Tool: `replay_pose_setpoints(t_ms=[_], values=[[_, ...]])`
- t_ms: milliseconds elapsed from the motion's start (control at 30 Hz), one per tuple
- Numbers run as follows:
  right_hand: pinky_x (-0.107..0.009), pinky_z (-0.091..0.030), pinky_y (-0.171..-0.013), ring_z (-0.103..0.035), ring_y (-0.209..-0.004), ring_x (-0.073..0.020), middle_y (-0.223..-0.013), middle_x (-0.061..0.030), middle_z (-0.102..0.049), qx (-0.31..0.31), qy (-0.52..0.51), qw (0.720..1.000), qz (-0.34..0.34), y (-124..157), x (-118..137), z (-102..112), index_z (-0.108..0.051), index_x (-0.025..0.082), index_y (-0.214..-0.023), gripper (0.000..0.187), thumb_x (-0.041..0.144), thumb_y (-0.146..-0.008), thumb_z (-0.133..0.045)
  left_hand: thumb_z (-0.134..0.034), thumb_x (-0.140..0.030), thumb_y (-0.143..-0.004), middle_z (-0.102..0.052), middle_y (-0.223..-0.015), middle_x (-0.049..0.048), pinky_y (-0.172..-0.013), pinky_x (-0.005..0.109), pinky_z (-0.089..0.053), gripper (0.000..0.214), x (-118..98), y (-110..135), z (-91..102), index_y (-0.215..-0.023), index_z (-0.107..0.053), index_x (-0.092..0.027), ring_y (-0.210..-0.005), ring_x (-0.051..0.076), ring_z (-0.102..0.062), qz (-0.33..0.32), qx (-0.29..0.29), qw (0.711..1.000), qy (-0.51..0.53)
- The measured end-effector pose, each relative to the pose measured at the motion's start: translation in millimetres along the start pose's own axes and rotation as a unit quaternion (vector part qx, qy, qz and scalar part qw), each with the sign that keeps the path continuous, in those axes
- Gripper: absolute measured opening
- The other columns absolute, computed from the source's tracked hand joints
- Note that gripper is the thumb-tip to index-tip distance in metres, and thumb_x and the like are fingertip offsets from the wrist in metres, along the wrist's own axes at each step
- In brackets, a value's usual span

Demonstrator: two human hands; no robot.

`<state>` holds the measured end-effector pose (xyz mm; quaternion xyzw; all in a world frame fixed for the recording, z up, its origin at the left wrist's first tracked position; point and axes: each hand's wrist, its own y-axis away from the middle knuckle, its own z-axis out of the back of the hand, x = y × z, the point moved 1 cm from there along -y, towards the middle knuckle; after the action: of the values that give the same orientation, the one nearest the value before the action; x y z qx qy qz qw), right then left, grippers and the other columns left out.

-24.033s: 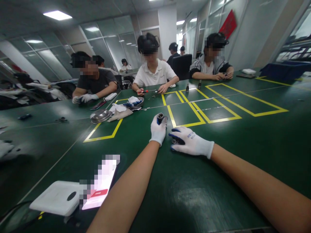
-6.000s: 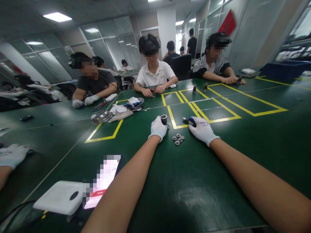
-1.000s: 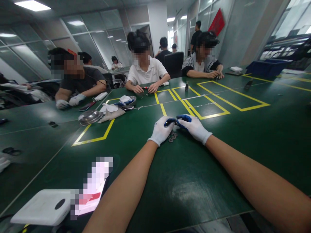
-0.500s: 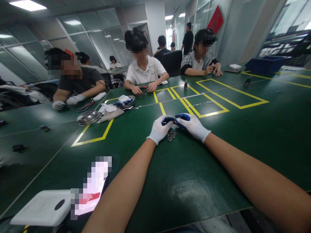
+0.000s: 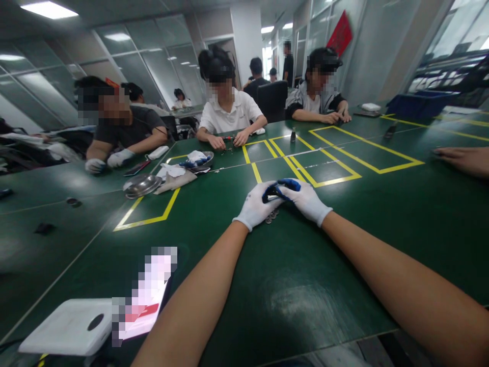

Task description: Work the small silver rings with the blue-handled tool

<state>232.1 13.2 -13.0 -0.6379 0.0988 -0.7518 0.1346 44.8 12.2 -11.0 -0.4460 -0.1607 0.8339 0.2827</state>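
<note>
Both my hands wear white gloves with blue fingertips and meet over the green table [image 5: 290,285]. My left hand [image 5: 256,205] is curled, its fingers closed round a small dark part that is mostly hidden. My right hand [image 5: 304,198] is closed too, its blue fingertips pressed against the left hand's fingers at the same part. Several small round metal discs [image 5: 271,217] lie on the table just below the two hands, partly covered by them.
A phone [image 5: 142,295] and a white flat device [image 5: 64,326] lie at the near left. A metal dish [image 5: 141,184] and cloths [image 5: 179,176] sit inside yellow tape lines [image 5: 147,220]. Three people work across the table; another person's hand [image 5: 464,159] rests at the right edge.
My hands have drawn a little closer together and slightly toward me, now covering more of the discs. Another person's hand has come into view at the right edge.
</note>
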Motion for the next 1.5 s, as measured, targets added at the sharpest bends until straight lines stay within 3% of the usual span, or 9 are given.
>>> replay_pose_setpoints(t_ms=[167,367,600,700,800,967,1067,1300,1500], values=[[-0.041,-0.052,-0.101,-0.07,-0.104,-0.0253,-0.112,-0.0082,-0.077,0.0,0.095,0.995,0.031,6,15,-6,-0.073,0.019,-0.115,0.042,0.044,-0.081,-0.079,-0.071,-0.027,-0.087,-0.064,-0.131,0.0129,-0.111,0.042,-0.049,0.051,0,-2,-4.6,-0.137,-0.061,-0.019,-0.123,0.027,-0.062,-0.045,-0.003,0.997,-0.069],[-0.038,-0.052,-0.099,-0.07,-0.107,-0.0246,-0.117,-0.0072,-0.076,0.032,0.099,0.994,0.031,6,23,-2,-0.074,0.021,-0.119,0.037,0.042,-0.089,-0.069,-0.071,-0.026,-0.087,-0.065,-0.13,0.0117,-0.11,0.042,-0.05,0.05,9,-4,3.7,-0.136,-0.061,-0.021,-0.121,0.026,-0.063,0.032,-0.084,0.996,-0.013],[-0.03,-0.054,-0.081,-0.072,-0.085,-0.0212,-0.094,0.0008,-0.079,0.234,0.262,0.935,0.036,12,29,5,-0.08,0.025,-0.098,0.018,0.03,-0.082,-0.073,-0.075,-0.03,-0.083,-0.07,-0.122,0.012,-0.106,0.043,-0.051,0.043,24,-8,9.9,-0.121,-0.063,-0.017,-0.114,0.027,-0.066,0.12,-0.153,0.978,0.069],[-0.029,-0.053,-0.08,-0.072,-0.087,-0.02,-0.097,-0.0001,-0.078,0.259,0.281,0.922,0.059,15,28,2,-0.078,0.023,-0.1,0.02,0.025,-0.082,-0.071,-0.075,-0.03,-0.081,-0.072,-0.116,0.0106,-0.104,0.042,-0.052,0.04,22,-8,9.1,-0.117,-0.064,-0.016,-0.108,0.025,-0.068,0.117,-0.149,0.976,0.108],[-0.03,-0.053,-0.083,-0.071,-0.09,-0.0209,-0.098,-0.0027,-0.077,0.215,0.293,0.927,0.089,15,26,-1,-0.077,0.021,-0.099,0.016,0.025,-0.086,-0.069,-0.075,-0.027,-0.08,-0.073,-0.113,0.0093,-0.102,0.04,-0.052,0.038,17,-8,8.8,-0.115,-0.064,-0.017,-0.107,0.025,-0.068,0.113,-0.139,0.977,0.119],[-0.036,-0.054,-0.089,-0.07,-0.097,-0.0242,-0.103,-0.0083,-0.076,0.057,0.286,0.948,0.128,12,27,-3,-0.075,0.018,-0.102,0.017,0.026,-0.087,-0.071,-0.078,-0.025,-0.076,-0.072,-0.105,0.006,-0.093,0.036,-0.054,0.037,11,-6,7.8,-0.11,-0.063,-0.019,-0.099,0.022,-0.068,0.118,-0.114,0.984,0.073],[-0.038,-0.054,-0.092,-0.07,-0.1,-0.0257,-0.105,-0.0097,-0.075,-0.016,0.275,0.942,0.193,14,33,-5,-0.074,0.017,-0.103,0.017,0.024,-0.088,-0.07,-0.081,-0.027,-0.073,-0.071,-0.1,0.0035,-0.086,0.033,-0.054,0.038,5,-5,6.8,-0.105,-0.061,-0.02,-0.092,0.021,-0.067,0.114,-0.097,0.988,0.037],[-0.037,-0.056,-0.088,-0.07,-0.097,-0.0244,-0.106,-0.0104,-0.073,-0.016,0.268,0.922,0.279,22,39,-16,-0.075,0.018,-0.101,0.013,0.023,-0.092,-0.068,-0.072,-0.015,-0.074,-0.069,-0.09,0.0011,-0.079,0.031,-0.053,0.029,-3,-3,5.9,-0.1,-0.061,-0.02,-0.084,0.018,-0.065,0.1,-0.08,0.991,-0.029],[-0.038,-0.057,-0.09,-0.07,-0.1,-0.0245,-0.11,-0.0109,-0.073,-0.018,0.298,0.907,0.297,19,31,-15,-0.076,0.019,-0.105,0.015,0.022,-0.094,-0.067,-0.068,-0.012,-0.078,-0.07,-0.117,0.0081,-0.101,0.036,-0.052,0.04,4,-3,3.2,-0.118,-0.066,-0.019,-0.111,0.022,-0.066,0.026,-0.069,0.997,-0.031]])
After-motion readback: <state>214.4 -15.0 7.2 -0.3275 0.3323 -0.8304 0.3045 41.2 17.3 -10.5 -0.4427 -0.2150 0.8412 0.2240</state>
